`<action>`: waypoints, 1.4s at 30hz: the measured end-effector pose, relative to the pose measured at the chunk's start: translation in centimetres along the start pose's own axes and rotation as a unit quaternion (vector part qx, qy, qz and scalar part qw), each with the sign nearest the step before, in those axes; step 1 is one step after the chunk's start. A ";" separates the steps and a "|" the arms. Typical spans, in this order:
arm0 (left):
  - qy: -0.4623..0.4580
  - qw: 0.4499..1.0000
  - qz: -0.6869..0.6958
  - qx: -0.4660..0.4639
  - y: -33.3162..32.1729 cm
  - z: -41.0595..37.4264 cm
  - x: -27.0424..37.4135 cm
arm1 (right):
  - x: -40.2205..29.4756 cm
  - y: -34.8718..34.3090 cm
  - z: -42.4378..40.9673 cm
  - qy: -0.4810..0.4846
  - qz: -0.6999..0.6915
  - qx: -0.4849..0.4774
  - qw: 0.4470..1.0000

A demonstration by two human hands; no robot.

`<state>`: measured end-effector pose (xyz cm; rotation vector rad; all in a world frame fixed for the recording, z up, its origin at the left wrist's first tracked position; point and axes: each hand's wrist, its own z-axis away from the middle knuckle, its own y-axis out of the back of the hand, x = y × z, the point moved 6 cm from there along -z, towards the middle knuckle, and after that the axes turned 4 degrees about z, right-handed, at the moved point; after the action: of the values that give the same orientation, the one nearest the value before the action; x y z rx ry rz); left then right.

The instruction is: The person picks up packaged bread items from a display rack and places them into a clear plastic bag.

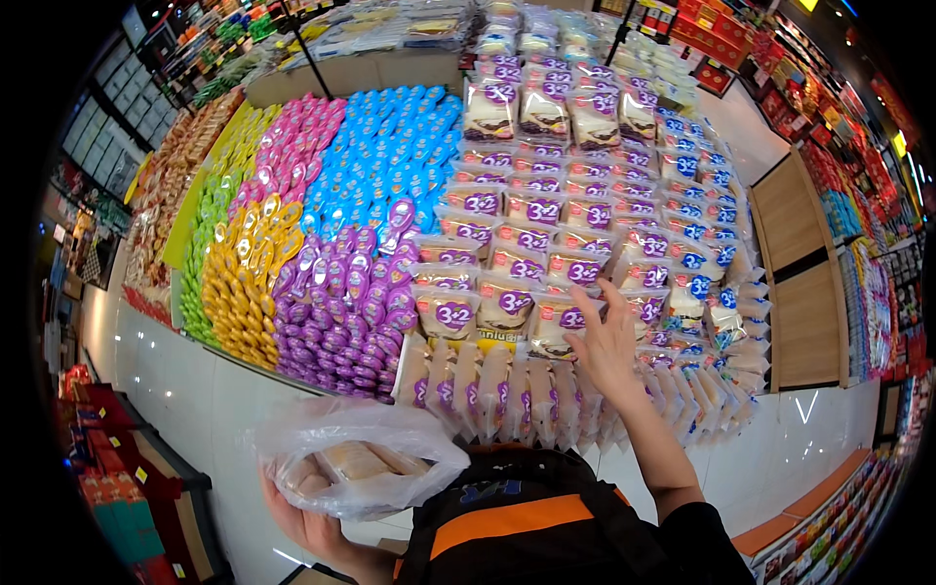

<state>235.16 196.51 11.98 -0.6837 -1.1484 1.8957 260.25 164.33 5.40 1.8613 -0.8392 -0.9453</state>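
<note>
My left hand (311, 523) grips a translucent plastic bag (358, 424), held with its mouth open toward me. Inside it lie packaged bread items (351, 464), partly hidden by the bag's wall. Over the bread display my right hand (613, 344) reaches out with fingers spread and nothing held in them. Right beside its thumb and fingertips is a bagged sandwich bread (552, 329) with a purple label; whether they touch it I cannot tell. Similar bread packs (504, 303) stand in rows around it, and a front row of packs (497, 391) stands on edge.
To the left are heaps of purple packs (344, 292), yellow packs (252, 248) and blue packs (387, 153). Blue-labelled bread (691, 270) fills the display's right side, next to a wooden stand (808, 329). A black and orange garment or bag (512, 519) covers my front.
</note>
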 end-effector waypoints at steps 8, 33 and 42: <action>0.152 0.984 0.025 -0.083 -3.1 -1.7 -4.8 | -0.9 -1.9 -0.7 0.052 0.004 -0.069 0.996; -0.036 0.903 -0.402 -0.147 -0.5 -1.2 -1.5 | -20.8 4.1 -0.2 0.190 -0.429 -0.289 0.835; -0.060 0.879 -0.458 -0.120 1.5 0.1 -3.8 | -19.3 3.7 -2.5 -0.013 -0.690 -0.384 0.613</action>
<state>236.59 192.80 10.88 -0.0748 -1.4538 0.9990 252.36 179.81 14.93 1.3893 1.1995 -1.7893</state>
